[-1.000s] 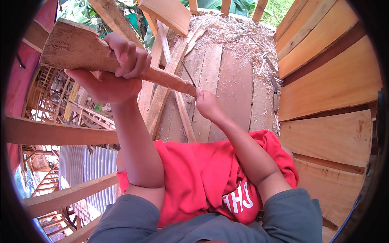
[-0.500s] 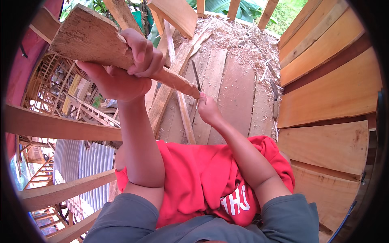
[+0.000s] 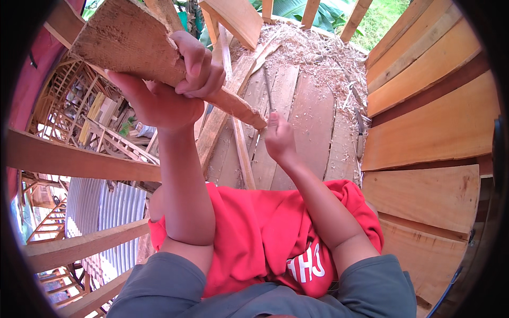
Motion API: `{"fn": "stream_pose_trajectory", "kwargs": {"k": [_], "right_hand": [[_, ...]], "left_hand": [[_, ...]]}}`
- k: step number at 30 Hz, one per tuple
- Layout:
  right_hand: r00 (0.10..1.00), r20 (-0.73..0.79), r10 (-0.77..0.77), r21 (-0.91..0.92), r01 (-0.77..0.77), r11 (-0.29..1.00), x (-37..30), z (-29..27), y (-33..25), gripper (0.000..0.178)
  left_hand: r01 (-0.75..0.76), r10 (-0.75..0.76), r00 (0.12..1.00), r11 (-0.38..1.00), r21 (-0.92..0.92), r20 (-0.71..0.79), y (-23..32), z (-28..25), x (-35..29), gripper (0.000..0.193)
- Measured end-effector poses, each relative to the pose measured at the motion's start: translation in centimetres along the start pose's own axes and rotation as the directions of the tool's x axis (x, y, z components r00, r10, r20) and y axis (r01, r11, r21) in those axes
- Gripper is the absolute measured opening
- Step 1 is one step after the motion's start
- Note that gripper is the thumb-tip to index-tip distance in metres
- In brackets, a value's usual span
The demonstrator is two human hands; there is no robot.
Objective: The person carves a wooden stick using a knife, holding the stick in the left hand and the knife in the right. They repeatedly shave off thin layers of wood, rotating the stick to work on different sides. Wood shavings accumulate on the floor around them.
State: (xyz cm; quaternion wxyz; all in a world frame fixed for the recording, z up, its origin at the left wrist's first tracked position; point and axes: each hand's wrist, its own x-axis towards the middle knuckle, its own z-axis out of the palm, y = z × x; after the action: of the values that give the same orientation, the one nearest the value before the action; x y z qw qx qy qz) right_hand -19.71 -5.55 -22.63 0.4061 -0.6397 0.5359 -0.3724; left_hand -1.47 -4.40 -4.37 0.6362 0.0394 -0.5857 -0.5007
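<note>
Raised at the upper left is a rough paddle-shaped piece of wood (image 3: 124, 45), with a broad flat end and a narrow handle that slants down to the right. My left hand (image 3: 167, 100) is closed around it where the broad part meets the handle. Just right of the handle's tip, my right hand (image 3: 280, 139) grips a knife (image 3: 268, 90). The thin dark blade points away from me, apart from the wood; its handle is hidden in my fist. Red cloth (image 3: 249, 222) covers my lap.
Wood shavings (image 3: 313, 47) lie heaped at the far end of the plank floor (image 3: 305, 127). A second knife (image 3: 360, 138) rests by the right board wall (image 3: 429, 124). Long timbers (image 3: 225, 108) lean beneath the wood piece. On the left, rails (image 3: 79, 159) border an open drop.
My right hand and the knife have shifted slightly right, and the blade now tilts differently. The wood piece has moved a little to the right with my left hand still around it.
</note>
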Motion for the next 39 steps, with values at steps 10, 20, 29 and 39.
{"fn": "stream_pose_trajectory", "kwargs": {"k": [10, 20, 29, 39], "right_hand": [[0.778, 0.270, 0.567, -0.205, -0.529, 0.823, -0.2, 1.2, 2.8, 0.049], [0.838, 0.268, 0.476, -0.228, -0.424, 0.876, 0.7, 0.4, 2.5, 0.049], [0.881, 0.242, 0.407, -0.385, -0.298, 0.874, 0.6, 1.3, 5.3, 0.053], [0.753, 0.291, 0.590, -0.107, -0.587, 0.802, 1.0, 0.4, 0.5, 0.054]], "left_hand": [[0.003, -0.003, 1.000, 1.000, -0.002, -0.010, 0.0, -0.1, 0.4, 0.077], [0.008, -0.009, 0.998, 1.000, -0.014, -0.054, 0.3, -0.4, 0.0, 0.076], [0.003, -0.003, 0.987, 1.000, 0.002, -0.160, 0.2, 0.0, 0.0, 0.075], [0.003, -0.005, 0.987, 1.000, -0.007, -0.161, 0.5, -0.3, -0.3, 0.075]]}}
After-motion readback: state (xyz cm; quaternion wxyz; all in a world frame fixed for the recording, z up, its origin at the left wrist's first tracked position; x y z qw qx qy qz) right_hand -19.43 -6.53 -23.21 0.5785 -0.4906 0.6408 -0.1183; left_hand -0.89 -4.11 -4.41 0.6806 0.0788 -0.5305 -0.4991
